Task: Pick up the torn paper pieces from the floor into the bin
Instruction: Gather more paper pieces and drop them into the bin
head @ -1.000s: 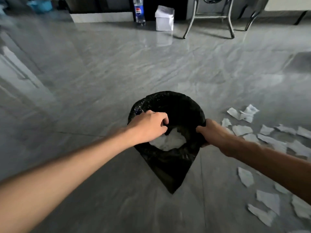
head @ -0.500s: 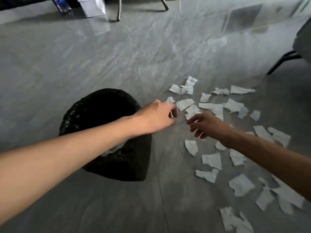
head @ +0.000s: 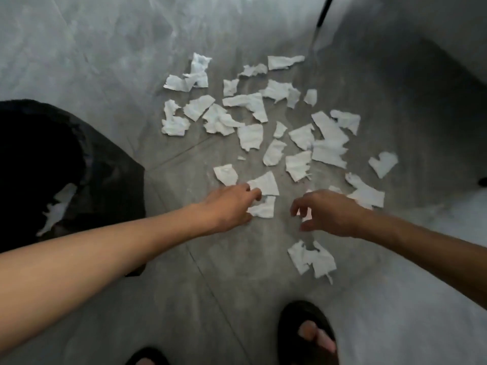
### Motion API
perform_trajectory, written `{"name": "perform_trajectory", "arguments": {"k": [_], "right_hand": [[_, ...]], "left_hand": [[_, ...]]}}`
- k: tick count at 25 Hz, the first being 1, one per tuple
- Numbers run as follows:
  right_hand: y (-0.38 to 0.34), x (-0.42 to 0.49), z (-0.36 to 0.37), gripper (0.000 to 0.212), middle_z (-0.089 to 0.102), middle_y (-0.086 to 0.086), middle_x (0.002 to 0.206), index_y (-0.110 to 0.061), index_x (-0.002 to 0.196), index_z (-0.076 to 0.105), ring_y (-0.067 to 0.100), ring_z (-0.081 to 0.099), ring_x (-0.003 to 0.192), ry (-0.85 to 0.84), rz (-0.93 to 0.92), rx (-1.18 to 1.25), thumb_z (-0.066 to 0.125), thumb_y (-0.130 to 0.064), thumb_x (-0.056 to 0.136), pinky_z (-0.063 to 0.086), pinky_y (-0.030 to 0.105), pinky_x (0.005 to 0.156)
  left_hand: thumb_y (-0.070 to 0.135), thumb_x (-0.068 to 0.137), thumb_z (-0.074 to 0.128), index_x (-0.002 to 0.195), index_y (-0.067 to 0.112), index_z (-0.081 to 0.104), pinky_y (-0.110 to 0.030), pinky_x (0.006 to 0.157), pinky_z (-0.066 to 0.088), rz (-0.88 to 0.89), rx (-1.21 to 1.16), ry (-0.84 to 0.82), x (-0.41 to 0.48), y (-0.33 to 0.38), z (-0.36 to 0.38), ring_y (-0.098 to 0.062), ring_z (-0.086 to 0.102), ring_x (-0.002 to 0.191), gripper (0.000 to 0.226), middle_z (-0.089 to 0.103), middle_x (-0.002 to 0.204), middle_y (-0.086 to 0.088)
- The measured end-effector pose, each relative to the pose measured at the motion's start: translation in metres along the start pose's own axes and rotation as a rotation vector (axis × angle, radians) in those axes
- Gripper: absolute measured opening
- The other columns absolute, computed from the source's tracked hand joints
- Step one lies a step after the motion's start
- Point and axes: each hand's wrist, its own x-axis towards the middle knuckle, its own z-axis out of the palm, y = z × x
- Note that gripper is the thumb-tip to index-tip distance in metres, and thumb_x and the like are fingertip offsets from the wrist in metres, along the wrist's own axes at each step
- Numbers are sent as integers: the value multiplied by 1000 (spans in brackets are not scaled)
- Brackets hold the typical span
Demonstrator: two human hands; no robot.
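Left hand (head: 232, 204): fingers down on the nearest scrap (head: 262, 208); pinch cannot be confirmed.
Right hand (head: 328, 213): loosely curled, empty, above the floor (head: 105, 61).
Paper pieces (head: 250, 135): scattered on the floor, right of the bin (head: 113, 180).
Recommendation: rake several scraps together per grasp, then carry them to the bin.

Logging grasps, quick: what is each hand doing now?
Left hand: touching a paper piece; grip cannot be told.
Right hand: open, holding nothing.

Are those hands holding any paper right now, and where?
Right hand is empty, fingers loosely curled. Left hand touches the near edge of a paper piece on the floor; whether it pinches it cannot be told.
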Motion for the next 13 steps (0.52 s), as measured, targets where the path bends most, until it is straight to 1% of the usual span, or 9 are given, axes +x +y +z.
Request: {"name": "perform_trajectory", "arguments": {"k": [2, 4, 5, 7, 9, 10, 11, 12, 13], "right_hand": [[13, -19, 35, 50, 60, -7, 111, -33, 116, 54, 15, 59, 96, -53, -10, -84, 74, -43, 72, 41, 26, 68], [24, -29, 65, 61, 56, -6, 120, -31, 123, 46, 18, 59, 104, -48, -36, -154, 75, -41, 71, 39, 27, 67], [28, -32, 76, 62, 54, -6, 124, -28, 125, 43, 19, 58, 108, -36, -53, -161, 74, -36, 72, 38, 28, 69], [35, -35, 90, 56, 56, -6, 127, -25, 128, 42, 16, 57, 112, 8, -77, -112, 69, -24, 79, 40, 27, 73], [41, -33, 93, 49, 63, -7, 118, -22, 126, 47, 9, 61, 101, 59, -85, 47, 67, -15, 82, 40, 20, 73], [44, -31, 92, 48, 66, -12, 108, -22, 123, 50, 3, 61, 92, 80, -77, 125, 69, -12, 81, 40, 16, 71], [48, -31, 88, 49, 64, -21, 95, -23, 122, 51, -6, 56, 81, 105, -66, 190, 71, -12, 79, 39, 12, 68], [50, -30, 85, 53, 56, -28, 82, -26, 122, 50, -8, 51, 73, 132, -64, 235, 73, -12, 77, 35, 7, 64], [50, -29, 83, 57, 49, -30, 76, -30, 123, 48, -9, 49, 70, 145, -77, 258, 74, -13, 76, 35, 4, 62]], "left_hand": [[34, 86, 60, 132, 24, 40, -42, 78, 48, 58, 92, 19, 18, 7, 16, -33, 58, 109, 51, 51, 129, -8], [33, 87, 60, 131, 21, 40, -42, 73, 47, 108, 135, 45, 31, 10, 29, -35, 60, 102, 50, 51, 124, -10], [31, 87, 59, 127, 18, 42, -42, 69, 46, 127, 148, 60, 35, 9, 36, -35, 60, 98, 45, 51, 120, -11], [24, 90, 55, 117, 13, 45, -43, 66, 45, 161, 135, 95, 37, 7, 46, -36, 60, 91, 30, 52, 113, -12], [16, 90, 53, 106, 12, 49, -44, 69, 47, 162, 94, 106, 38, 0, 52, -36, 60, 89, 17, 55, 107, -12], [13, 89, 54, 102, 12, 51, -45, 71, 48, 161, 69, 101, 38, -3, 53, -35, 60, 89, 14, 56, 106, -11], [12, 88, 55, 99, 13, 53, -44, 72, 48, 165, 41, 101, 37, -5, 53, -34, 60, 89, 12, 57, 105, -11], [12, 87, 56, 97, 12, 55, -42, 70, 48, 169, 18, 113, 35, -6, 52, -32, 60, 89, 10, 59, 103, -10], [13, 87, 58, 94, 13, 57, -39, 67, 48, 183, 8, 149, 32, -6, 51, -30, 61, 88, 8, 60, 100, -9]]}}
